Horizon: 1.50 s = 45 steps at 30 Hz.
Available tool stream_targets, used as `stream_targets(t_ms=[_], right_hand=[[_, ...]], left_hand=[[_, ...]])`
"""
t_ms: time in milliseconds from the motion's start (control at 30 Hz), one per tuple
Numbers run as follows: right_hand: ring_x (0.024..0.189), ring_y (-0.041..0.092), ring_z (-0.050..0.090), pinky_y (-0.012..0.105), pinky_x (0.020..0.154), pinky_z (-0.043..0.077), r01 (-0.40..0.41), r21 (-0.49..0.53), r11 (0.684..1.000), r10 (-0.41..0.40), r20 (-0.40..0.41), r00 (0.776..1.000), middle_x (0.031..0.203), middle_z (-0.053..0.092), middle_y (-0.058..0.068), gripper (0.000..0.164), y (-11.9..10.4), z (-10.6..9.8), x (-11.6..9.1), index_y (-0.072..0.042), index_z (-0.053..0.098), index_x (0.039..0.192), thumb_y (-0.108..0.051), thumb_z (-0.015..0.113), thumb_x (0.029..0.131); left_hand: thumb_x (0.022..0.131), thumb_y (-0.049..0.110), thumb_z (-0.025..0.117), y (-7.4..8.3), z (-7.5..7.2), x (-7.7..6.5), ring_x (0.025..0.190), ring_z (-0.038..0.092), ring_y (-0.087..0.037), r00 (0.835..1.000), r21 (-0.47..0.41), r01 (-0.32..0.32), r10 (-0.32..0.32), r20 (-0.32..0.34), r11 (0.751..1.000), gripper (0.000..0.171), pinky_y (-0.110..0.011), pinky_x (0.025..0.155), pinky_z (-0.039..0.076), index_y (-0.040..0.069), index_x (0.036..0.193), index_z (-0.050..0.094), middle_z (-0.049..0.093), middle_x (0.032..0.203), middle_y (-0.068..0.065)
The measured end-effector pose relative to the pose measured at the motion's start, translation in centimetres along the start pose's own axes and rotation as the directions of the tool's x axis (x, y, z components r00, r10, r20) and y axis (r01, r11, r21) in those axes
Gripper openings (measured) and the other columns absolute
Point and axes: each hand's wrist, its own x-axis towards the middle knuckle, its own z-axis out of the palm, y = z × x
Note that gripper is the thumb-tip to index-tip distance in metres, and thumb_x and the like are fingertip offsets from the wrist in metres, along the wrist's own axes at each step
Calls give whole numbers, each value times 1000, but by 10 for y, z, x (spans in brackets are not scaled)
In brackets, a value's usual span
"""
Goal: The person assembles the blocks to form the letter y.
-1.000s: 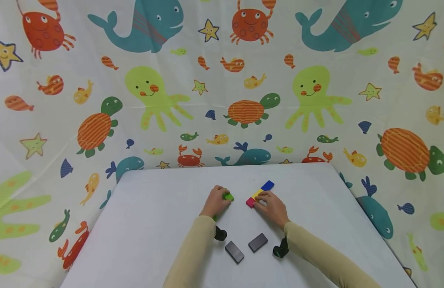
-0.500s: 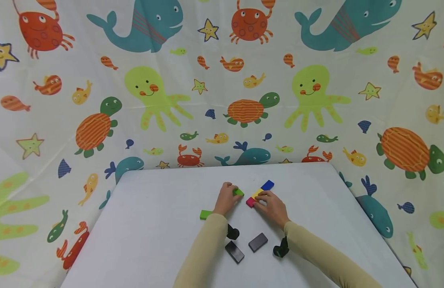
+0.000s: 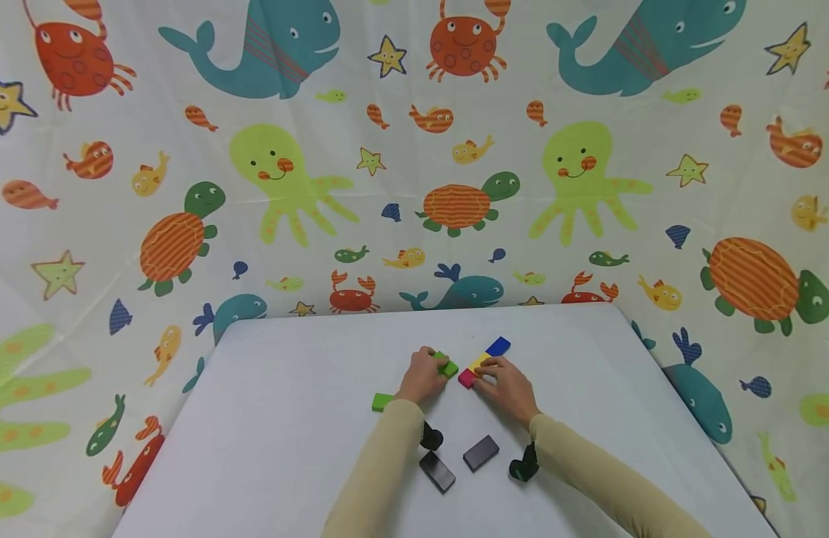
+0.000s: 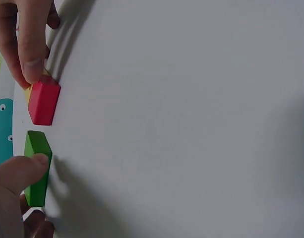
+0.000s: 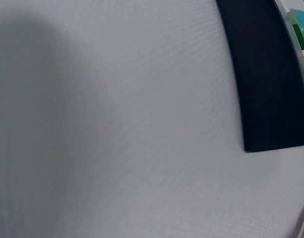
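Observation:
In the head view my left hand (image 3: 421,377) holds a green block (image 3: 449,368). The left wrist view shows that thumb (image 4: 30,168) pressed on the block's near face, with other fingertips behind. A small gap separates the green block from a red block (image 3: 466,378). That red block stands end to end with a yellow block (image 3: 479,363) and a blue block (image 3: 499,346) in a slanted row. My right hand (image 3: 508,388) pinches the yellow block, fingers also close against the red one. In the right wrist view the right hand is out of sight.
Another green block (image 3: 382,402) lies left of my left wrist, partly hidden by the sleeve. Two dark grey blocks, one to the left (image 3: 438,471) and one to the right (image 3: 481,453), lie between my forearms. A patterned sea-animal curtain (image 3: 387,149) hangs behind the white table (image 3: 287,418).
My left hand has carried the green block rightward toward the red block, then drawn it slightly nearer. The other green block has come out from behind the sleeve. My right hand has stayed put.

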Motion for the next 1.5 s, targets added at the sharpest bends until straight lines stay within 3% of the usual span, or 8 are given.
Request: stream_targets(t_ms=[200,333,533,1067,1267,1500], right_hand=[[105,24,61,43,90,52,2,-2,1000,-2,-5,1000,111,65,4,29,1,0,0,-10,76,107,-28,77,86],[105,24,61,43,90,52,-5,-12,1000,5,-2,1000,111,65,5,29,2,2,1,-10,76,107,-29,77,85],[106,24,61,43,90,51,-4,-19,1000,4,1,1000,112,65,6,28,2,2,1,-10,76,107,-29,76,86],[107,24,61,43,91,51,-16,-13,1000,16,-5,1000,112,65,5,26,3,3,1,-11,77,106,-28,76,86],[107,24,61,43,91,51,-14,-8,1000,14,-8,1000,112,65,5,27,1,1,1,-10,76,107,-28,76,86],[108,25,61,44,92,50,-8,-3,1000,8,-7,1000,112,65,5,27,0,1,1,-9,76,107,-28,75,87]], left_hand=[[88,24,74,2,7,2,112,50,-30,998,32,-7,9,-67,999,42,-40,95,48,9,127,66,51,127,-18],[86,22,77,6,11,2,112,53,-32,991,51,12,-5,-134,999,36,-42,96,48,8,119,71,56,125,-18],[87,16,75,11,12,0,113,55,-35,984,18,8,-5,-176,1000,25,-44,96,48,6,110,74,59,127,-19],[92,18,69,16,11,2,116,54,-35,995,20,-17,19,-98,1000,19,-45,100,45,5,106,75,56,128,-22],[92,16,68,16,11,2,114,54,-35,994,23,-26,28,-104,999,18,-45,98,46,5,105,75,56,127,-23],[92,17,68,17,11,2,114,54,-33,996,11,8,-7,-93,1000,21,-44,97,47,6,109,75,55,127,-20]])
